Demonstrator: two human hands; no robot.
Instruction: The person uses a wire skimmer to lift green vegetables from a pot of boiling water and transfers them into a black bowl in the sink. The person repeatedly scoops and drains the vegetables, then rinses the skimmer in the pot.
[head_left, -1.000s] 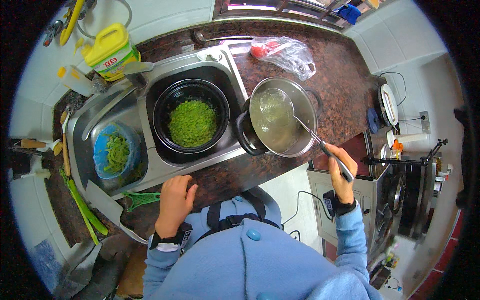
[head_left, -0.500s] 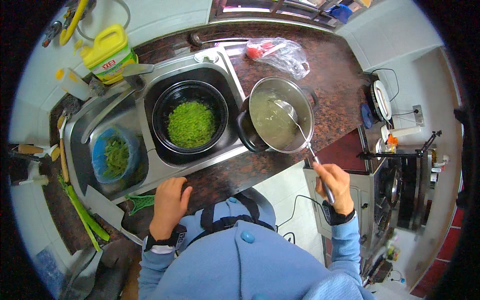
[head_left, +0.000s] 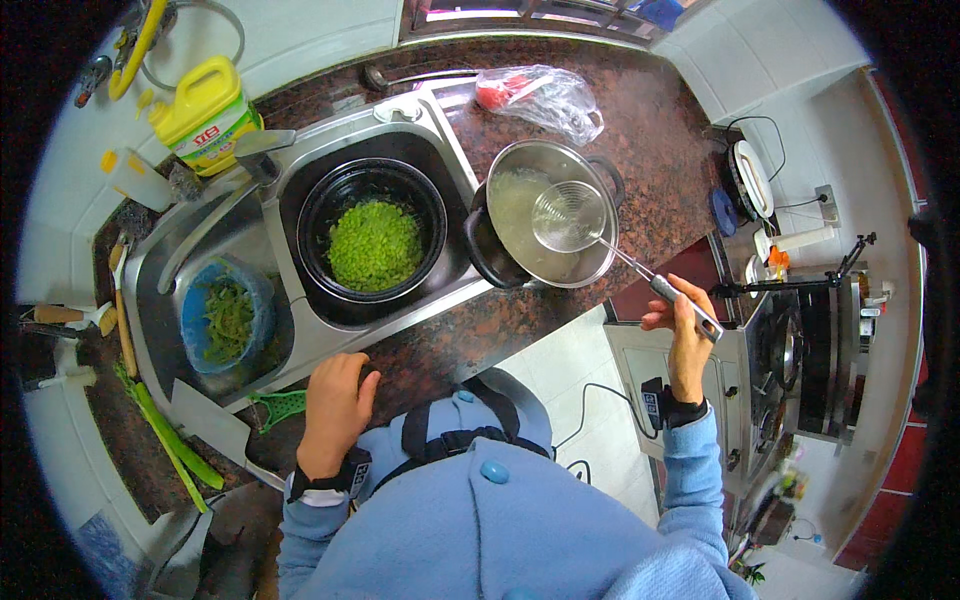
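Note:
My right hand (head_left: 683, 330) grips the handle of a wire skimmer (head_left: 569, 216), whose mesh head is inside a steel pot (head_left: 525, 260) of cloudy liquid on the counter. My left hand (head_left: 336, 405) rests at the counter's front edge, fingers loosely bent and thumb apart, holding nothing. A black bowl (head_left: 317, 275) with green beans or peas (head_left: 373, 243) sits in the right sink basin. The left basin holds a blue bowl (head_left: 258, 300) of green cuttings. Beside my left hand lie a green plastic tool (head_left: 280, 406) and a cleaver (head_left: 208, 418).
Green stalks (head_left: 165, 435) lie at the far left. A faucet (head_left: 205, 225), yellow jug (head_left: 205, 110) and white bottle (head_left: 140, 180) stand behind the sink. A bagged red item (head_left: 540, 100) lies behind the pot. A stove (head_left: 770, 370) is at the right.
My right hand has risen slightly, and the skimmer's head now shows face up near the liquid's surface. My left hand stays at the edge. The view has shifted slightly.

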